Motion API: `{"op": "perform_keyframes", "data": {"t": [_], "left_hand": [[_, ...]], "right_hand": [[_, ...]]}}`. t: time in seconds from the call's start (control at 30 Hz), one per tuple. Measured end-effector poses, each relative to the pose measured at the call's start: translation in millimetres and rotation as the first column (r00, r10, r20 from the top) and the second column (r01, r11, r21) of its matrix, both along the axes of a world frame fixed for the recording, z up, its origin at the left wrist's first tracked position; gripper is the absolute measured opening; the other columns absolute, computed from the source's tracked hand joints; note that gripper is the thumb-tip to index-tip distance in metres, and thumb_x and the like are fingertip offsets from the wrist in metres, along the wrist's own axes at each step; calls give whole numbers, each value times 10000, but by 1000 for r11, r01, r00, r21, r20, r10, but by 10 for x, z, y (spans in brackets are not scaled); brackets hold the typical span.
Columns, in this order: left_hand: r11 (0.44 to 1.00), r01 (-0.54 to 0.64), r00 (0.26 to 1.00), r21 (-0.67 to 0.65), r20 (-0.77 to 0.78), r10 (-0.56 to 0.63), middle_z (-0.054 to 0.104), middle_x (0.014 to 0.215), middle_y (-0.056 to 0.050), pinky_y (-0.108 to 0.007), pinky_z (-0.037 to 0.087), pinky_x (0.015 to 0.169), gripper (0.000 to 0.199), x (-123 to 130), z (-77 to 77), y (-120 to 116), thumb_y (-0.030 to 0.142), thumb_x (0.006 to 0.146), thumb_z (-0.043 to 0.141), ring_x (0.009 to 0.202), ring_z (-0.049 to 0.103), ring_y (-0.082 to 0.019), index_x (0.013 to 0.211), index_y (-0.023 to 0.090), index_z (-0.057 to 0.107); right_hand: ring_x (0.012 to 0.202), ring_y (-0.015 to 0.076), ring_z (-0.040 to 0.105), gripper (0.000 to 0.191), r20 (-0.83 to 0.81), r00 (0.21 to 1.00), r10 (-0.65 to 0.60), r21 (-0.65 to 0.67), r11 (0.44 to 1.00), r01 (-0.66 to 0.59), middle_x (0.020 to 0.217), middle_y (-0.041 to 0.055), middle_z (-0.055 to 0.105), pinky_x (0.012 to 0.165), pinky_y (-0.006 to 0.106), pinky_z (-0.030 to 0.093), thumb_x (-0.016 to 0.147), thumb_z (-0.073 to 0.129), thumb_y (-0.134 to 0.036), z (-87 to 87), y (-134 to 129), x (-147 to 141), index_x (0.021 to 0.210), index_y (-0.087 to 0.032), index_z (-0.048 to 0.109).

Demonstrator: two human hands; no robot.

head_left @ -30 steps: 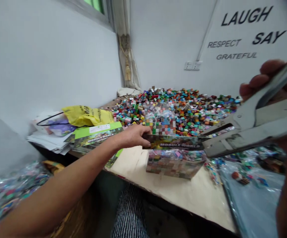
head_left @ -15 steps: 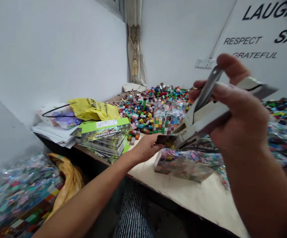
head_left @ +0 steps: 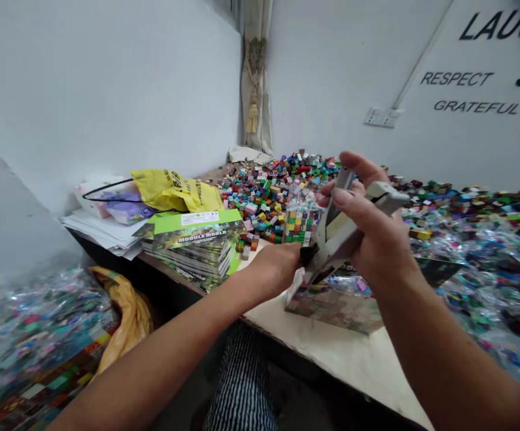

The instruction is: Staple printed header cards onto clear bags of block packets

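My right hand (head_left: 379, 239) is wrapped round a grey plier stapler (head_left: 338, 242), its jaws pointing down and left. Between the closed fingers of my left hand (head_left: 275, 272) is the dark end of a printed card (head_left: 307, 254), right at the stapler's jaws. The card's other end seems to show beyond my right wrist; its middle is hidden. Below the stapler, a clear bag (head_left: 332, 308) with a block-patterned side stands on the table, coloured pieces showing at its top. Whether the card touches the bag I cannot tell.
A stack of Module World booklets (head_left: 197, 251) sits left, beside a yellow bag (head_left: 177, 190) and papers (head_left: 102, 230). Loose cubes (head_left: 264, 200) are heaped behind, near another filled bag (head_left: 300, 224). Clear packets (head_left: 489, 263) lie right; more packets (head_left: 35, 323) are low left.
My right hand has come down and left with the stapler. Its jaws are now closer to my left hand, covering more of the card. The view has shifted slightly.
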State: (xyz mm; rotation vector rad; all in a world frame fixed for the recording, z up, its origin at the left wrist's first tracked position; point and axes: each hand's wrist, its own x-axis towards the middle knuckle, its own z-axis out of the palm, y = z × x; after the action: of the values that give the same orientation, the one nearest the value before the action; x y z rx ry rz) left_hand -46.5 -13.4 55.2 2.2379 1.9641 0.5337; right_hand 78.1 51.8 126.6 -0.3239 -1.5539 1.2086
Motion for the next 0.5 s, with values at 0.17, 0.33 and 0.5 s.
{"op": "perform_keyframes", "data": {"t": [0.17,0.33,0.5], "left_hand": [[999,-31,999,38,16,31,722,1070,-94,-379,535,772,263,24,31,-46,181,914,460,966,686,-283,1129,202,609],[1000,9,999,10,46,-9,704,1139,-123,-411,518,822,300,-6,0,-19,172,909,480,1043,659,-311,1183,181,604],[999,32,977,19,211,-36,689,1123,-115,-405,498,850,298,-68,-13,-60,180,855,585,1044,638,-296,1152,190,603]], "right_hand": [[766,189,609,634,21,999,-30,8,1000,29,860,-2,636,792,378,511,697,756,-369,-3,52,19,1280,-308,513],[754,185,625,616,74,997,-14,-36,999,17,902,0,629,687,342,506,696,746,-377,-23,111,53,1266,-309,520],[574,135,546,316,-18,992,-128,54,990,128,724,-25,550,537,283,440,711,703,-297,-35,138,-52,1006,-256,598]]}}
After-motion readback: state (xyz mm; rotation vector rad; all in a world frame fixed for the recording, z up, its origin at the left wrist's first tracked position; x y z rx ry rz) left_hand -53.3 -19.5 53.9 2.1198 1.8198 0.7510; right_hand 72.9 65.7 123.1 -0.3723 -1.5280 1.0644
